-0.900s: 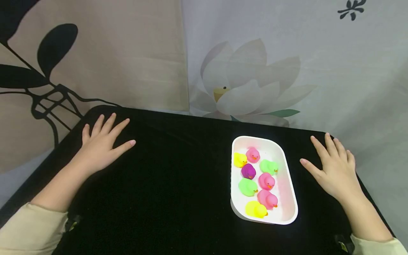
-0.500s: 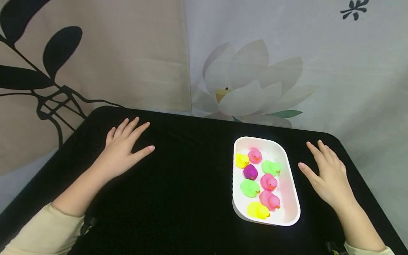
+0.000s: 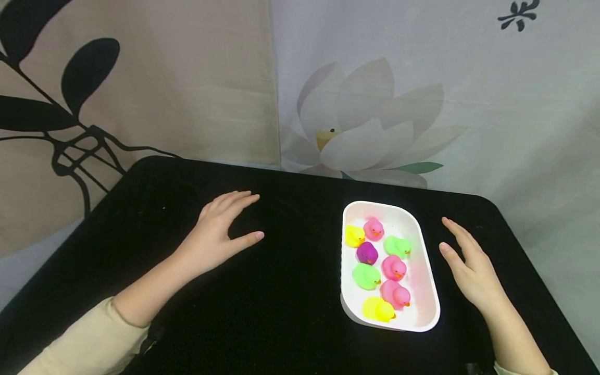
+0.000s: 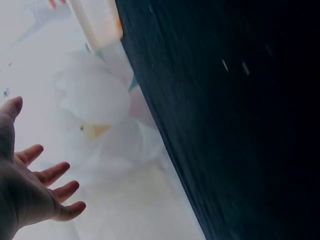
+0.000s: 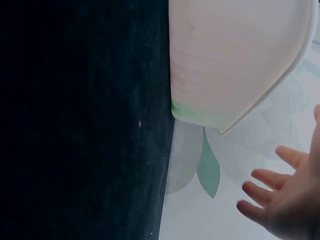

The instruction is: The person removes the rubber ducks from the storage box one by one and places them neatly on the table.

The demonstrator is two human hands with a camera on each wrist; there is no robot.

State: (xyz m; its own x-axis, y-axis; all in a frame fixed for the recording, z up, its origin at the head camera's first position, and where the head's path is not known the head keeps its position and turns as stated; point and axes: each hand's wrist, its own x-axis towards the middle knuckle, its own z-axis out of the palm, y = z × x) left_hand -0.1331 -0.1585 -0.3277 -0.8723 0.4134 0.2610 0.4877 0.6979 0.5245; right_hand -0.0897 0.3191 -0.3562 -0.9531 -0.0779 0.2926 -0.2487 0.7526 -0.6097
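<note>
A white plastic tray stands right of centre in the head view, holding several small rubber ducks. Among them are a purple duck, a yellow duck, a green duck and a pink duck. My left hand, fingers spread and thumb apart, is well to the left of the tray with nothing in it. Just off the tray's right side is my right hand, thumb and fingers parted around nothing. In the right wrist view the tray's outer wall rises near that hand's fingers.
A black cloth covers the table, its rounded far corners showing. Behind it hangs a pale curtain with a printed lotus and dark leaf shapes.
My left hand has moved right and toward me from the table's far left corner. The right hand has come left, closer to the tray, turning thumb-up. Tray and ducks stay put.
</note>
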